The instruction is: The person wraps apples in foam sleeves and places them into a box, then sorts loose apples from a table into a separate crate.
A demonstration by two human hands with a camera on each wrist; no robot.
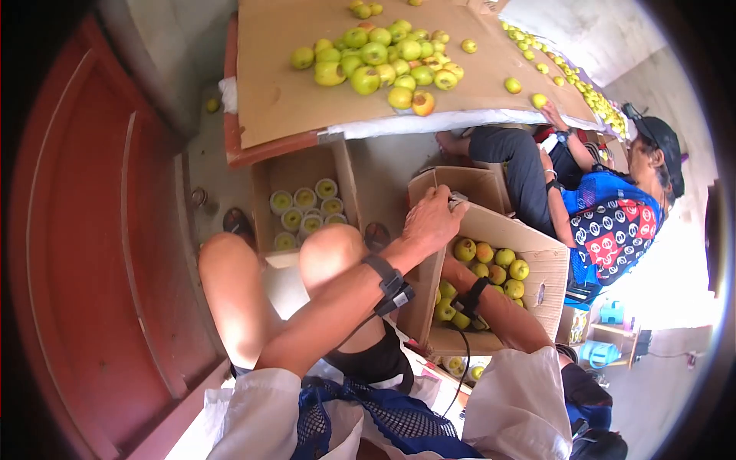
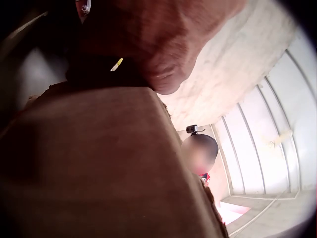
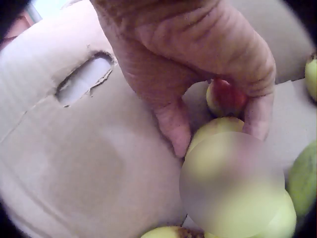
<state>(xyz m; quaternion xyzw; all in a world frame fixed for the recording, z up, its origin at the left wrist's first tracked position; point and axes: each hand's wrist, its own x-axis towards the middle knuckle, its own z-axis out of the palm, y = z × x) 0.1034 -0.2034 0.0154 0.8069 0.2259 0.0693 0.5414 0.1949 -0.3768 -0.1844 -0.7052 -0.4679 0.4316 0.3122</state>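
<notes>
My left hand [image 1: 433, 220] grips the upper edge of a cardboard box [image 1: 548, 287], its fingers bent over the rim. From the left wrist, the hand [image 2: 163, 44] lies against the box's edge above a broad brown panel [image 2: 99, 163]. My right hand [image 3: 198, 54] reaches down inside the box, thumb and a finger on either side of a yellow-green apple [image 3: 218, 130]; the view below is partly blurred. A red-flushed apple [image 3: 227, 97] shows under the palm. Several green and reddish apples [image 1: 497, 274] lie in the box; in the head view my right fingers are hidden.
A cardboard-covered table [image 1: 276, 107] holds piled apples [image 1: 374, 53]. Below it, another box [image 1: 345, 172] contains wrapped apples [image 1: 281, 201]. A person in a cap [image 1: 613, 222] sits at the right, one hand at an apple [image 1: 539, 100]. A red door [image 1: 92, 230] stands left.
</notes>
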